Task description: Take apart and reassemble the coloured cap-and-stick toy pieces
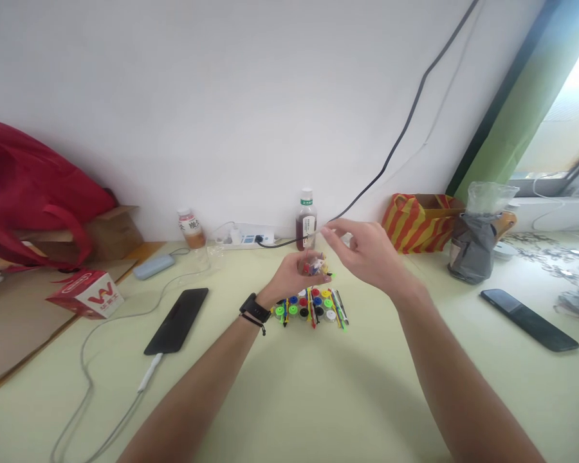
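Observation:
My left hand, with a black watch on its wrist, is wrapped round a see-through packet of small coloured pieces, with white, red, blue and yellow showing. Above and to the right of it, my right hand is raised with thumb and forefinger pinched together. What lies in that pinch is too small to make out. Below both hands, several round pieces in green, blue, red, black and white lie on the table in rows. Thin coloured sticks lie between and beside these rows.
Behind my hands stand a dark drink bottle and a power strip with a black cable. To the left are a phone on a charging cable, a red-and-white box and another bottle. On the right are a striped bag and a dark handset.

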Motion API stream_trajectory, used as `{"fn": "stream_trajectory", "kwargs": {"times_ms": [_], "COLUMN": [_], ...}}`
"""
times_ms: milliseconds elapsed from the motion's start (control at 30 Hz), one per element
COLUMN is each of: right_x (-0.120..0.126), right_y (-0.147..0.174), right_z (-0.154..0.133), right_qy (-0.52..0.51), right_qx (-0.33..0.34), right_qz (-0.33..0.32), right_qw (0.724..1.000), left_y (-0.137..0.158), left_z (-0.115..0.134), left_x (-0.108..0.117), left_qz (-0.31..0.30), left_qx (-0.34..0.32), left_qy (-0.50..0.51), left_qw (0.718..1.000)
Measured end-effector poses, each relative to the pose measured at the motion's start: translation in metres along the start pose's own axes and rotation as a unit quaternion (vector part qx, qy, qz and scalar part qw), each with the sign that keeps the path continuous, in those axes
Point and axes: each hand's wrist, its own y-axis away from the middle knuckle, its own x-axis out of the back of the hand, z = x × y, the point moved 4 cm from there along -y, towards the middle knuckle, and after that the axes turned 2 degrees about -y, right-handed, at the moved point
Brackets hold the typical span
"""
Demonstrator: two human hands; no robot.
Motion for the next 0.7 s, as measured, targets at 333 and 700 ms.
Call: {"fn": "stream_trajectory", "kwargs": {"times_ms": [333, 700], "right_x": [0.019, 0.011], "right_y": [-0.001, 0.037], "right_z": [0.022, 0.002], "right_qy": [-0.018, -0.04], "right_qx": [0.07, 0.131], "right_qz": [0.016, -0.066], "right_qw": [0.997, 0.988], "left_y": [0.007, 0.051], "left_z": [0.015, 0.01], "left_x": [0.0, 0.002], "left_qz": [-0.117, -0.111], "left_qx": [0.05, 0.073], "left_qy": [0.031, 0.055], "left_qw": [0.991, 0.99]}}
